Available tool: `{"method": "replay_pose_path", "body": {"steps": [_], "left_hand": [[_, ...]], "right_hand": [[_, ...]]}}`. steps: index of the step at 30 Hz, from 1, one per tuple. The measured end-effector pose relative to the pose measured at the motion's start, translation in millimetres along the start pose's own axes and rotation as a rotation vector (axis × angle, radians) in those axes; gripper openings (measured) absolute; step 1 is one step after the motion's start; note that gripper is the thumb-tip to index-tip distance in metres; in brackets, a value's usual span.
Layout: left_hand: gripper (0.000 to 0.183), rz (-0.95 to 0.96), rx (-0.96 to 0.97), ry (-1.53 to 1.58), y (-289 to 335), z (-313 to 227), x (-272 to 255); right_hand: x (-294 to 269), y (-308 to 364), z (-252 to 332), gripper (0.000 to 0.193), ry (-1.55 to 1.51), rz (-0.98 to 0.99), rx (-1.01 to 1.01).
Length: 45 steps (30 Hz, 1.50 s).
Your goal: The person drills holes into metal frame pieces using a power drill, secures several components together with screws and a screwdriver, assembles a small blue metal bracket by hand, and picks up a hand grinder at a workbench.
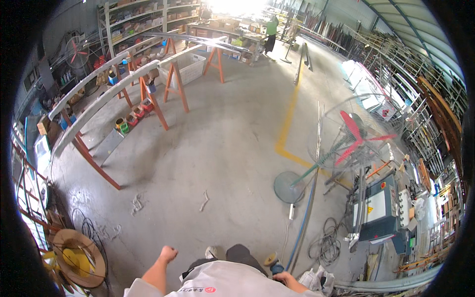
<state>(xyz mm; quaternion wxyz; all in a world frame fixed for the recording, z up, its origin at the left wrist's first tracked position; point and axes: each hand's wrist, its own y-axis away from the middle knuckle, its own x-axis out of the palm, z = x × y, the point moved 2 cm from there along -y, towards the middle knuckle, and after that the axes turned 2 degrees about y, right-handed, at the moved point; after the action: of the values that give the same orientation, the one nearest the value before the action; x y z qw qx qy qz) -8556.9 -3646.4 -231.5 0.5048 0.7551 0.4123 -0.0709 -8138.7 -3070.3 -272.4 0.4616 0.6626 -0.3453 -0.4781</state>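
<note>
My left hand (169,254) hangs to the left of my body, fingers curled closed, with nothing showing in it. On the other side, low by my hip, my right hand (283,277) is closed on a dark blue hand tool (276,269) with a tan round disc at its far end; its exact kind is too small to make out. The fingers of this hand are partly hidden. A white plastic bag (319,279) lies just right of my right forearm. My shoe (211,252) shows on the grey floor.
A pedestal fan (354,138) stands at right on a round base (289,187), beside long thin bars and a machine (378,213). Cable coils (326,242) lie on the floor. Orange trestles (175,86) carry long profiles at left. A person in green (271,34) stands far back.
</note>
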Motion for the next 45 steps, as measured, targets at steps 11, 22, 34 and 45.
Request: {"method": "replay_pose_path", "body": {"steps": [11,22,34,45], "left_hand": [[0.027,-0.185,-0.128,0.135,-312.9,-321.7,-230.3],[0.034,0.14,0.004,-0.107,-603.7,-607.1,-292.7],[0.033,0.024,0.612,-0.194,-1013.0,-1129.4,-468.2],[0.019,0.084,1.145,-0.359,-1190.9,-1570.6,-555.2]], "right_hand": [[-189.8,-6.0,378.5,0.031,-0.341,-0.064,-0.022],[-464.6,-66.7,625.9,0.027,-0.501,-0.026,0.093],[-877.5,-66.5,1053.2,0.024,-0.623,-0.234,-0.097],[-1204.5,-211.6,1326.2,0.021,-0.362,-0.221,-0.097]]}}
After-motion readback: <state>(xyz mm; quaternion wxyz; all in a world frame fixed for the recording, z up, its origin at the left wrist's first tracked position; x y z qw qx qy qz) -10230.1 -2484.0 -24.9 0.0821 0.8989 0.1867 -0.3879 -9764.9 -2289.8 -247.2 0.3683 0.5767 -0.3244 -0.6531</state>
